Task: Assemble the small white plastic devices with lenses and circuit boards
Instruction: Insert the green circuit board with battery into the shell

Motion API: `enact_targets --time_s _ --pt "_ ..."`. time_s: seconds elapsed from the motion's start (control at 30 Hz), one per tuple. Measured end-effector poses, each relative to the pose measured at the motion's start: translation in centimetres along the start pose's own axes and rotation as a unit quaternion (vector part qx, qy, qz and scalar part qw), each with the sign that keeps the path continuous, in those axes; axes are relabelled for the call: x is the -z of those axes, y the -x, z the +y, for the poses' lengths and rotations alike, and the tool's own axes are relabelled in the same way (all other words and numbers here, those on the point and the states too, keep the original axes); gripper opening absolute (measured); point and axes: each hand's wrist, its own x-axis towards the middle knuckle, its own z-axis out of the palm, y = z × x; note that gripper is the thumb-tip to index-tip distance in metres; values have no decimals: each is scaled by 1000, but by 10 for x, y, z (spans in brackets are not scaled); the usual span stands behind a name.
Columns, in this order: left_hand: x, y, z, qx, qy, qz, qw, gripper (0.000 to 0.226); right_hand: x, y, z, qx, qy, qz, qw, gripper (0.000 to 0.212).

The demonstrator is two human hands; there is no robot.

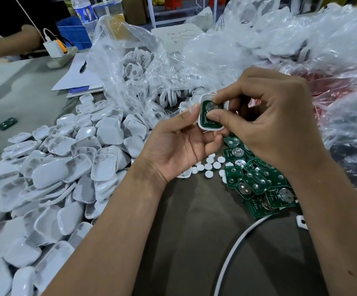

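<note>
Both forearms raised, left hand [179, 142] and right hand [265, 122] meeting, fingers [218, 116] curled.

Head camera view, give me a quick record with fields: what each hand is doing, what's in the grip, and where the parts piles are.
left hand: holds small white plastic shell from below
right hand: presses green circuit board into the shell
grip: both curled on the one piece
left pile: white plastic covers
right pile: loose green boards
between piles: small white round discs
behind: clear plastic bags
</note>
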Motion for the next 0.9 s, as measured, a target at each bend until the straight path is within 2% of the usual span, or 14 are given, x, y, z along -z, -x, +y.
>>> enact_targets --time_s 0.23,0.37,0.67,0.9 --pt "-3 0 0 -1 29 30 999 27 -4 0 3 2 -11 37 999 19" --pt "-4 1 3 -7 60 35 998 34 -4 0 3 9 -26 52 998 30" --pt "-4 1 4 -16 66 36 997 24 -8 1 1 17 -47 6 999 30" --pt "-3 1 0 -17 21 52 998 29 -9 2 0 35 -25 12 999 31"
